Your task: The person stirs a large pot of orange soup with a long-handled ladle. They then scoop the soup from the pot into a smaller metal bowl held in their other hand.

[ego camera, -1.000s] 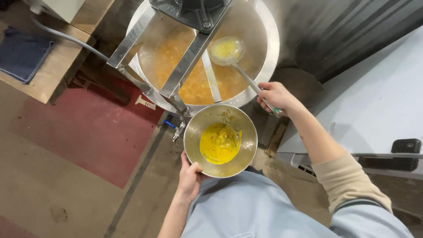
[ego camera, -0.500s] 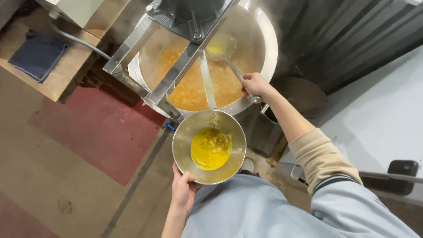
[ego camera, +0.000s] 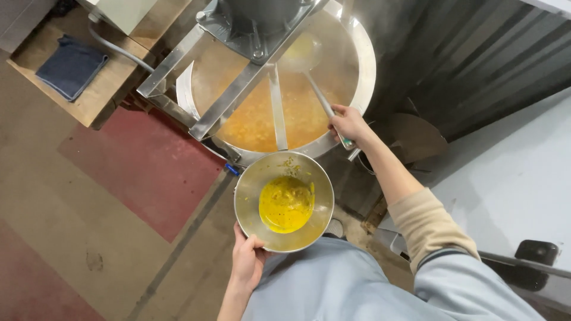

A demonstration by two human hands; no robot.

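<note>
My left hand [ego camera: 247, 258] grips the near rim of a round metal bowl [ego camera: 250, 199] that holds a pool of yellow sauce [ego camera: 286, 204]. My right hand [ego camera: 350, 123] is closed on the handle of a long metal ladle [ego camera: 315, 89]. The ladle's cup [ego camera: 300, 52] sits far inside a big steaming steel cooking vat [ego camera: 364, 65] full of orange-yellow liquid [ego camera: 259, 116]. The bowl is held just in front of the vat's near rim. A steel crossbar with a mixer motor [ego camera: 256, 27] spans the vat and hides part of the liquid.
A wooden bench [ego camera: 95, 101] at the upper left carries a folded blue cloth [ego camera: 71, 65]. The concrete floor has red painted patches [ego camera: 140, 160]. A pale panel [ego camera: 517, 172] lies at the right, with dark corrugated sheeting [ego camera: 476, 53] behind the vat.
My right hand has pushed the ladle farther across the vat, and its cup has sunk lower toward the liquid. The bowl stays in my left hand by the near rim.
</note>
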